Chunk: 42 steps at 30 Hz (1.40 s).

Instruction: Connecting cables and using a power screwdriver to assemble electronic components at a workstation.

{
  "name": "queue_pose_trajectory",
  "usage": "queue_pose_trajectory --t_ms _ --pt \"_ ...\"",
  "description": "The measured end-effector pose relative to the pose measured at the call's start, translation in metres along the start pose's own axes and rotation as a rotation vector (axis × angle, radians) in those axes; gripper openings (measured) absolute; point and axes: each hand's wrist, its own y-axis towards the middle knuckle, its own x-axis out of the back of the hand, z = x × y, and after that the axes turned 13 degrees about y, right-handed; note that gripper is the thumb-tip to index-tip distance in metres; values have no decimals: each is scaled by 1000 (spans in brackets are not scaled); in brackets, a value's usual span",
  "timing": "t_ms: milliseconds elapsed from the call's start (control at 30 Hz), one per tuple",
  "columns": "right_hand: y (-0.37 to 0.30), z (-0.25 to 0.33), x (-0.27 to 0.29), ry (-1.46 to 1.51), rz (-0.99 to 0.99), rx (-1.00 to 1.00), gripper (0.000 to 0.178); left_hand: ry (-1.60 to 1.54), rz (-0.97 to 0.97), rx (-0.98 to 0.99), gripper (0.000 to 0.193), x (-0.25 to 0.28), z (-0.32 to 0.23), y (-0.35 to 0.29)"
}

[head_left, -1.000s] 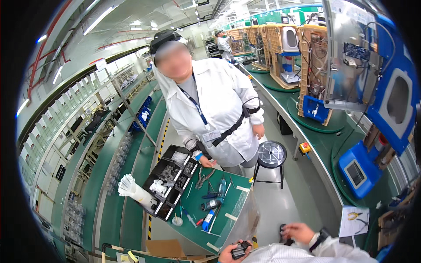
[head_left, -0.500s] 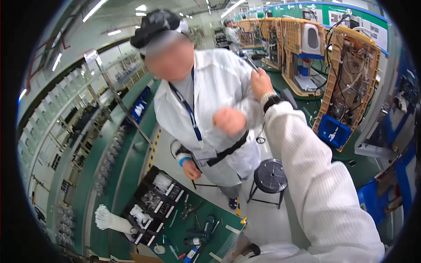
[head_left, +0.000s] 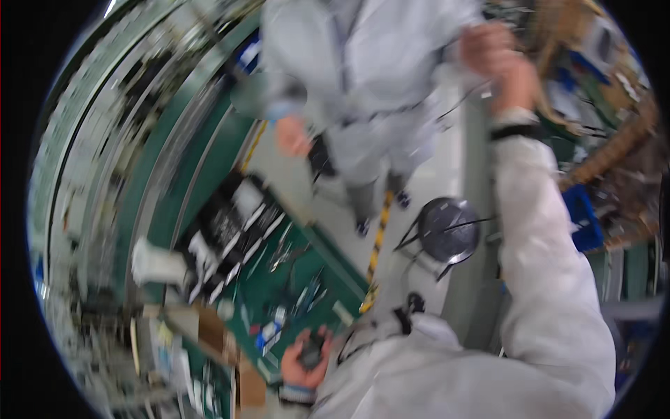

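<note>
My right arm reaches up the right side, and my right hand (head_left: 515, 82) is raised. It meets or overlaps a co-worker's hand (head_left: 483, 47); motion blur hides the fingers and anything in them. Low in the picture, my left hand (head_left: 301, 364) curls palm up around a small dark grey object (head_left: 311, 351) whose kind I cannot make out. That hand is beside the near edge of a green workbench (head_left: 335, 279). Blue and dark hand tools (head_left: 307, 299), pliers (head_left: 283, 255) and a blue-and-white item (head_left: 269, 335) lie on the bench.
The co-worker in a white coat (head_left: 349, 70) stands across from me. A round black stool (head_left: 449, 230) is on the floor by yellow-black tape (head_left: 379, 237). Black parts bins (head_left: 227, 223) and a white roll-like container (head_left: 157, 264) sit at left, cardboard (head_left: 250, 384) below.
My view has tipped downward. My left hand with the dark object has come into sight. The co-worker's raised hand, apart from mine before, now meets or overlaps my right hand.
</note>
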Motion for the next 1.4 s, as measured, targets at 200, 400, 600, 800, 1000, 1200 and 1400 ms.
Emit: queue_pose_trajectory --t_ms 200,400,600,800,1000,1200,1400 --pt "-222 157 40 1208 744 -419 18 115 211 99 35 -77 15 48" --pt "-332 268 32 959 1561 -171 85 188 366 284 42 -40 14 56" --pt "-370 299 6 849 1595 -210 79 208 512 334 46 24 -2 62" --pt "-390 315 -26 1095 1420 -827 66 155 472 293 45 47 -40 65" --pt "-385 288 -24 1134 1107 -1328 56 -32 180 -26 39 102 -103 117" --pt "-418 244 19 1080 971 -1664 40 242 -130 -182 34 114 -149 197" --pt "-432 233 57 1056 738 -1771 38 426 -171 -290 40 107 -156 226"
